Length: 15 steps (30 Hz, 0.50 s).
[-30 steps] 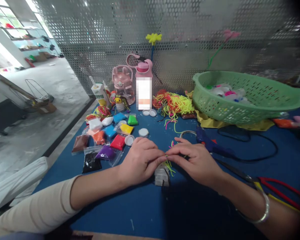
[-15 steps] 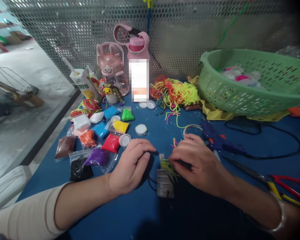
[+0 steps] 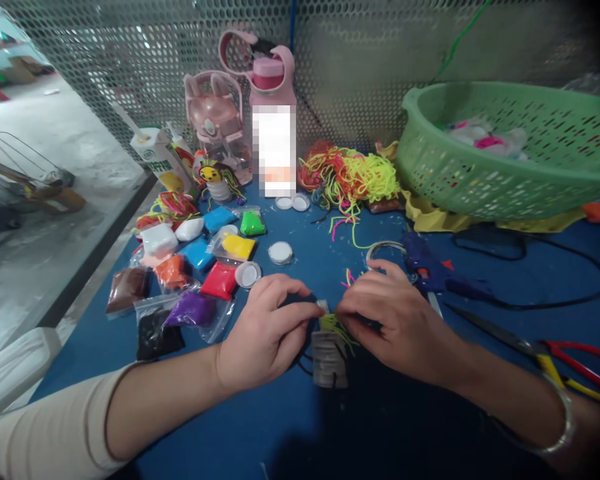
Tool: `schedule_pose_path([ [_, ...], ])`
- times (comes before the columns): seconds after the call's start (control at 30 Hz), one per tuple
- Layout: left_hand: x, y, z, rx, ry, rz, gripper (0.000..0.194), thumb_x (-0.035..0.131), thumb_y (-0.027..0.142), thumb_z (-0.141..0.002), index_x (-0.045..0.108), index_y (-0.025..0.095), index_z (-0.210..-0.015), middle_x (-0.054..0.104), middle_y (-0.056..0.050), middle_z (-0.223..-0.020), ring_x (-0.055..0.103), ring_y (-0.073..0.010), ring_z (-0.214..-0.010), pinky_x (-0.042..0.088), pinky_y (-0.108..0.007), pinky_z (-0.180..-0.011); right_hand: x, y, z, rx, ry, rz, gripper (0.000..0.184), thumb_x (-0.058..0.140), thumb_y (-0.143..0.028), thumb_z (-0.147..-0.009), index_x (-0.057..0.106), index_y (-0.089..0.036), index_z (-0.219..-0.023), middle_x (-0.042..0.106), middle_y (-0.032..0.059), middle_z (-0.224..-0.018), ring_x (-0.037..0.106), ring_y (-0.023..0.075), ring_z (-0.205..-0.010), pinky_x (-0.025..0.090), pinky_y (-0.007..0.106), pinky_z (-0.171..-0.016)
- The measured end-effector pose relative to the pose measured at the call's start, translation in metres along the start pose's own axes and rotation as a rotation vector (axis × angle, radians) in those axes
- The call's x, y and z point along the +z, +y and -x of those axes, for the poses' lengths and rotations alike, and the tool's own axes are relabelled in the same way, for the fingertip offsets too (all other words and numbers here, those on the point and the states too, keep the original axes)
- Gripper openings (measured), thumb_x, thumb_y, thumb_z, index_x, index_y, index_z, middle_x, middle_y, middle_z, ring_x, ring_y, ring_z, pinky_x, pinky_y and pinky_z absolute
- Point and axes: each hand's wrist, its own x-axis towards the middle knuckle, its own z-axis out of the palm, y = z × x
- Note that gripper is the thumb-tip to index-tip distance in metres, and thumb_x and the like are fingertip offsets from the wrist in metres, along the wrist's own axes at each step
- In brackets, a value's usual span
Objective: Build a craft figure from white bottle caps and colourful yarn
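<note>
A small ribbed, translucent bottle-like body (image 3: pixel 330 360) lies on the blue table, with dark cords at its side and across it. Yellow-green yarn strands (image 3: pixel 334 325) spread over its upper end, beside a narrow whitish piece (image 3: pixel 322 307). My left hand (image 3: pixel 270 327) is left of it, fingers bent and apart, one fingertip reaching the whitish piece. On the other side, my right hand (image 3: pixel 393 320) has its fingertips pinched together at the yarn strands; the exact grip is partly hidden.
Bagged coloured clay (image 3: pixel 193 310) and white lids (image 3: pixel 281 253) lie left. Behind stand a yellow-faced doll (image 3: pixel 215 179), pink bottles (image 3: pixel 273 73) and a yarn heap (image 3: pixel 360 177). A green basket (image 3: pixel 495 190), blue glue gun (image 3: pixel 430 270) and scissors (image 3: pixel 535 350) occupy the right.
A fingertip of my left hand has stretched rightward onto the whitish piece. My right hand stays at the yarn. The view has shifted slightly.
</note>
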Motion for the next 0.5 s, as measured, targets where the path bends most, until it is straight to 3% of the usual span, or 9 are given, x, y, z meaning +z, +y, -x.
schedule_pose_path([
  [0.5,0.0019,0.0023,0.0023,0.095,-0.034,-0.109,0.029,0.054,0.006,-0.080,0.063,0.019,-0.105,0.056,-0.010,-0.114,0.047,-0.0248,-0.113,0.043,-0.043,-0.098,0.0019,0.0015,0.0006,-0.010,-0.006,0.005,0.016,0.054,-0.015,-0.088,0.064,-0.020,-0.077,0.065,-0.0012,-0.071,0.058,0.0143,-0.071,0.027,0.044,-0.101],
])
